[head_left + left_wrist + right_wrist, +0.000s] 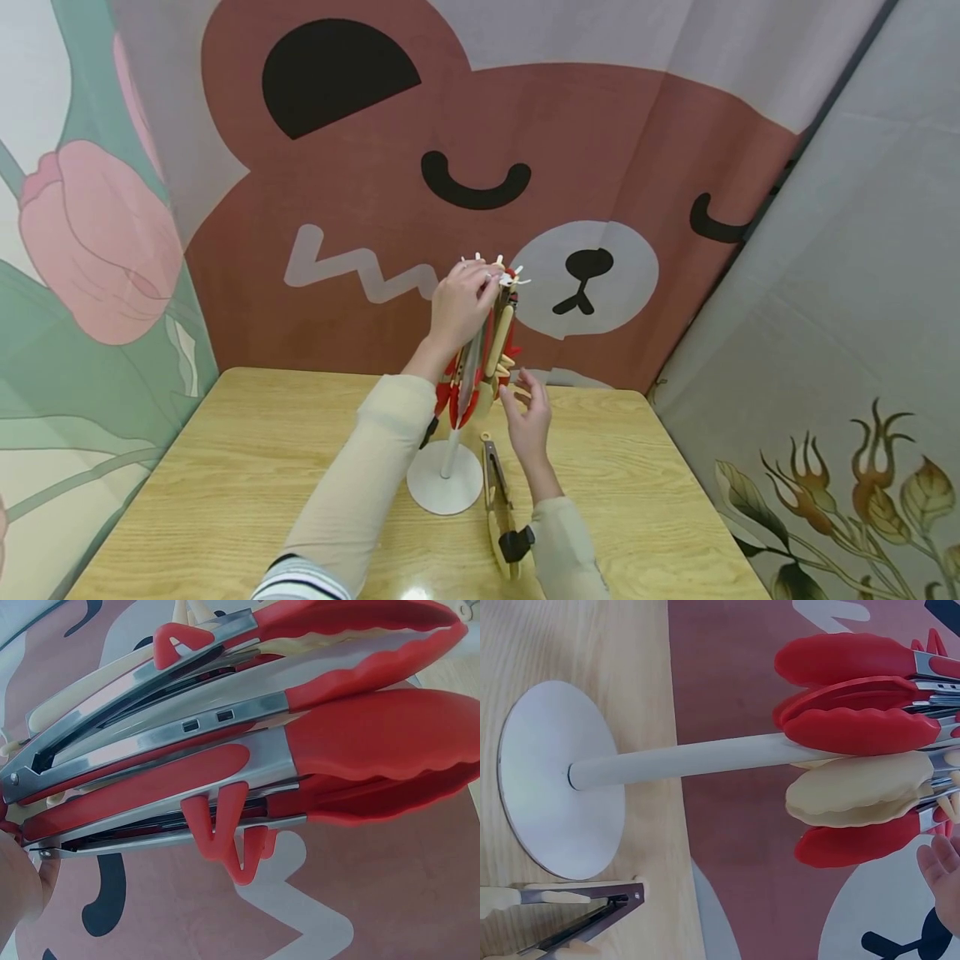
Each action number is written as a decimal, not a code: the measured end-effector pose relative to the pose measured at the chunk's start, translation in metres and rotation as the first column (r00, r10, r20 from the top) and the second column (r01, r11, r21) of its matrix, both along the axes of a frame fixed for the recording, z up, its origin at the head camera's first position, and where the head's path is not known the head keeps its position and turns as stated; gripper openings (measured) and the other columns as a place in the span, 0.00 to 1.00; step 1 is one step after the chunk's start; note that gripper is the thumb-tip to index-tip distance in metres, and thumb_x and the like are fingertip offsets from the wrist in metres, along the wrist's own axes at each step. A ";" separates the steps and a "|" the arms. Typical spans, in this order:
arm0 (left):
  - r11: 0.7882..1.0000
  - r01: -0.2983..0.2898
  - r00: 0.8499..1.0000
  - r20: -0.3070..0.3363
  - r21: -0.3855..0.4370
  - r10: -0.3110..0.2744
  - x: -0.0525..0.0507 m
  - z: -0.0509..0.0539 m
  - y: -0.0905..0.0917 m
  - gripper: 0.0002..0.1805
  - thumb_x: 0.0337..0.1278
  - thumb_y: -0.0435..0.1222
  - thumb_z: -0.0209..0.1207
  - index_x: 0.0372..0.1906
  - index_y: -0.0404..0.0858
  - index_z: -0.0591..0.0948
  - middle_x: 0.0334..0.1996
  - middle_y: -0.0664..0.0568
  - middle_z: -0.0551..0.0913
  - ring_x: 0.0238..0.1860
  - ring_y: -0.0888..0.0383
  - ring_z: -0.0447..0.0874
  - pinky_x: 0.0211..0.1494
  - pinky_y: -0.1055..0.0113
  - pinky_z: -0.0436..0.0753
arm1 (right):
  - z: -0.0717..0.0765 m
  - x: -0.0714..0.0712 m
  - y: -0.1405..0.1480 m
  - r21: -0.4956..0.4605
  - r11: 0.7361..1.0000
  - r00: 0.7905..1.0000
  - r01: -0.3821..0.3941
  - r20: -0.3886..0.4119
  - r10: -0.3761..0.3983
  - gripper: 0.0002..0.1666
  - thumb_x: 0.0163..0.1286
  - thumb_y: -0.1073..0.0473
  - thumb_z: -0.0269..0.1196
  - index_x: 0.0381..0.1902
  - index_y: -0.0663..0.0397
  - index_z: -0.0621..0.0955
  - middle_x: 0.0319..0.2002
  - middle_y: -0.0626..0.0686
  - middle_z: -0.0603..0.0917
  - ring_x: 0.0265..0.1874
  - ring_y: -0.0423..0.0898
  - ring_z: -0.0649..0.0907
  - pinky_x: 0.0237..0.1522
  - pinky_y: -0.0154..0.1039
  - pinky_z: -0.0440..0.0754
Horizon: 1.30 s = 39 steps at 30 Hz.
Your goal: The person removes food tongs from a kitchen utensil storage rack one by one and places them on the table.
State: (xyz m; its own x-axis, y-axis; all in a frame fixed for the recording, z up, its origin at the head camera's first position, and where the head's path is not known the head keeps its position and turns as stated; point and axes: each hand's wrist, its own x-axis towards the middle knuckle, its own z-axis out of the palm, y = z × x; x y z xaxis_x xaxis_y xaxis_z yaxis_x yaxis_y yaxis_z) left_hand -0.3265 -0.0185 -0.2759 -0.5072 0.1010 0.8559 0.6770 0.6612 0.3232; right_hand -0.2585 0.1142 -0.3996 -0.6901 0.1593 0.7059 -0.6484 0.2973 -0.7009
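A white stand (446, 477) with a round base and hooks at its top carries several tongs. My left hand (459, 304) is at the top of the stand, thumb and fingers curled at the hooks; what lies under the fingertips is partly hidden. Just below it hang red tongs (382, 735) with steel arms, close to the left wrist camera. Cream tongs (859, 791) hang among the red ones. My right hand (529, 417) is beside the hanging tongs, fingers spread and holding nothing. Another pair of cream-tipped tongs (497, 492) lies on the table by the base.
The wooden table (285, 467) has its far edge just behind the stand. A curtain with a printed bear (585, 150) hangs behind it, with a flower-print curtain (105, 250) on the left. Small black devices (516, 544) sit at my wrists.
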 end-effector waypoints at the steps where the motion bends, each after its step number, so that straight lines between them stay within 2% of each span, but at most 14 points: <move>1: 1.000 -0.001 1.000 -0.001 0.000 0.001 0.000 0.000 0.000 0.12 0.60 0.39 0.51 0.31 0.38 0.83 0.45 0.54 0.81 0.52 0.58 0.72 0.49 0.66 0.73 | 0.001 0.000 0.000 0.004 1.000 1.000 0.001 0.003 -0.001 0.22 0.57 0.73 0.59 0.49 0.79 0.69 0.43 0.72 0.71 0.42 0.66 0.73 0.41 0.60 0.71; 4: 1.000 -0.004 1.000 -0.003 0.004 0.004 0.000 0.000 0.000 0.12 0.60 0.39 0.51 0.34 0.39 0.83 0.44 0.54 0.81 0.52 0.58 0.72 0.49 0.66 0.73 | 0.004 -0.001 -0.001 0.020 1.000 1.000 0.002 0.007 -0.002 0.22 0.57 0.73 0.59 0.50 0.78 0.69 0.42 0.71 0.72 0.42 0.65 0.73 0.41 0.60 0.71; 16: 1.000 -0.013 1.000 -0.003 0.002 0.013 -0.001 0.000 -0.001 0.12 0.60 0.39 0.50 0.34 0.39 0.83 0.45 0.55 0.81 0.52 0.58 0.72 0.48 0.65 0.73 | 0.008 -0.005 -0.002 0.038 0.999 1.000 0.009 0.005 -0.009 0.22 0.56 0.73 0.60 0.48 0.79 0.69 0.40 0.70 0.72 0.41 0.64 0.73 0.40 0.60 0.71; 22: 1.000 -0.017 1.000 0.002 0.007 0.017 -0.001 -0.001 0.000 0.12 0.59 0.39 0.51 0.38 0.41 0.83 0.44 0.55 0.81 0.51 0.59 0.72 0.46 0.65 0.74 | 0.009 -0.008 -0.003 0.048 0.999 1.000 -0.004 -0.001 0.004 0.22 0.56 0.73 0.60 0.48 0.80 0.69 0.41 0.74 0.71 0.41 0.68 0.72 0.40 0.60 0.71; 31: 1.000 -0.010 1.000 -0.014 0.001 0.010 -0.002 -0.001 0.000 0.12 0.59 0.39 0.51 0.37 0.40 0.84 0.43 0.55 0.81 0.51 0.58 0.73 0.48 0.65 0.73 | 0.011 -0.009 -0.003 0.030 0.999 0.999 -0.031 0.019 0.030 0.23 0.56 0.73 0.60 0.48 0.81 0.69 0.41 0.76 0.70 0.42 0.71 0.71 0.40 0.63 0.68; 39: 1.000 -0.010 1.000 -0.020 -0.004 0.010 -0.002 -0.001 0.000 0.12 0.59 0.39 0.51 0.35 0.39 0.83 0.44 0.54 0.81 0.51 0.58 0.73 0.48 0.65 0.73 | 0.012 -0.009 -0.005 0.040 0.999 0.998 -0.031 0.057 0.029 0.24 0.57 0.72 0.60 0.50 0.80 0.69 0.41 0.73 0.72 0.42 0.67 0.72 0.41 0.61 0.69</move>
State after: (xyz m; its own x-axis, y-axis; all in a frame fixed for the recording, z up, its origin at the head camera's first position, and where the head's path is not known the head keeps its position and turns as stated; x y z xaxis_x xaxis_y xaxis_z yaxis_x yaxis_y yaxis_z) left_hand -0.3281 -0.0190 -0.2764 -0.4911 0.0993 0.8654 0.6766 0.6692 0.3072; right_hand -0.2678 0.1093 -0.3875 -0.7333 0.1102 0.6710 -0.6169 0.3073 -0.7246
